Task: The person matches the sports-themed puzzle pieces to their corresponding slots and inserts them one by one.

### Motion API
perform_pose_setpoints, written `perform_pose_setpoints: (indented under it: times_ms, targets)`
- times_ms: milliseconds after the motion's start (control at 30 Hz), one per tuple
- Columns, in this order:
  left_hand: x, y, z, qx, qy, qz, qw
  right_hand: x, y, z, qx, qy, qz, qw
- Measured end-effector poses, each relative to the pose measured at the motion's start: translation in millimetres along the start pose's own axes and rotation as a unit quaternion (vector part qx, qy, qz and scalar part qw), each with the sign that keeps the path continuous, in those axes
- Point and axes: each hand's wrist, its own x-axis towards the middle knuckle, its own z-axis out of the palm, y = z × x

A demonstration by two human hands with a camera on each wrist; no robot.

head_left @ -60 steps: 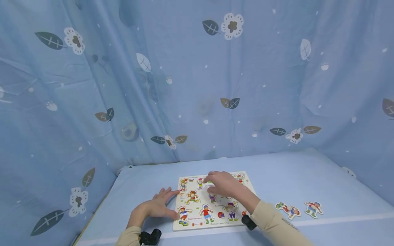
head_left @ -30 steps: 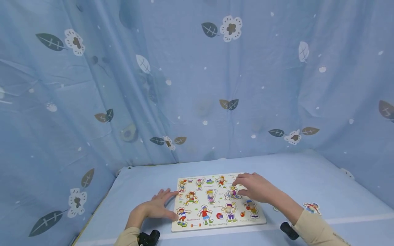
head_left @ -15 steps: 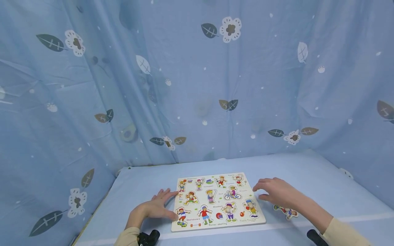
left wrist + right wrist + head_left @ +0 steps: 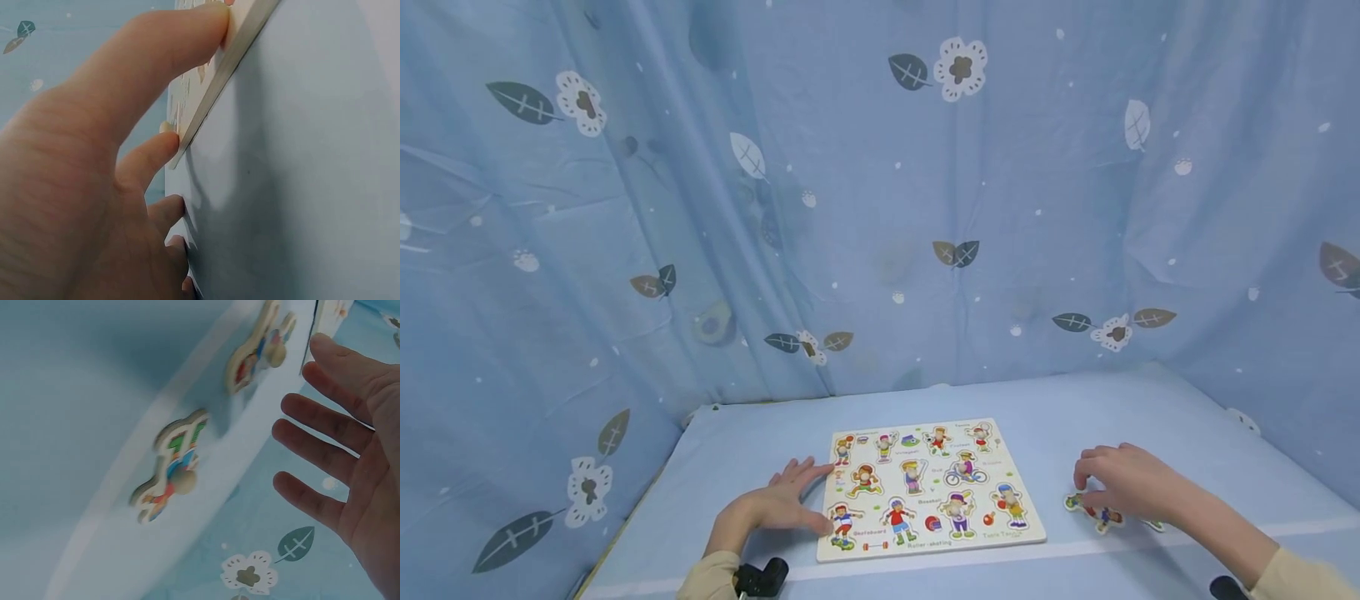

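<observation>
A wooden sports-figure puzzle board (image 4: 925, 550) lies on the table, with several knobbed pieces, such as the cyclist (image 4: 966, 470), seated in it. At its left edge, my left hand (image 4: 778, 504) is spread, thumb and index fingertip against the rim; the left wrist view shows the thumb (image 4: 200, 31) on the edge. My right hand (image 4: 1131, 483) hovers over two loose puzzle pieces, partly covering both. The nearer one to the board (image 4: 1105, 518) lies below the fingertips; the green-booted piece (image 4: 178, 465) shows whole in the right wrist view. No piece is between the right hand's fingers (image 4: 312, 450).
A light blue cloth (image 4: 1045, 408) covers the table, and a patterned blue curtain (image 4: 850, 208) hangs behind and at the sides. A black wrist camera (image 4: 762, 577) sits on the left wrist. A white stripe (image 4: 1285, 529) crosses the cloth near the front.
My right hand has moved from above the board, past its right edge, to over the two loose pieces. The left hand stays at the board's left edge.
</observation>
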Motion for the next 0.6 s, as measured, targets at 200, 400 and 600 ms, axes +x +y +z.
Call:
perform_pose_setpoints:
  times_ms: [200,400,600]
  targets:
    - [1.0,-2.2,-0.3,-0.006,-0.012,0.004,0.9999,-11,10,7.4,0.003,0.013,-0.018,1.0]
    - [-0.4,-3.2,-0.8,-0.008,-0.002,0.016,0.9998,-17,13,15.4,0.009,0.053,-0.052,0.997]
    - [3.0,-4.5,1.2,-0.009,-0.007,0.018,0.9998,-17,11,18.2,0.005,0.058,-0.039,0.998]
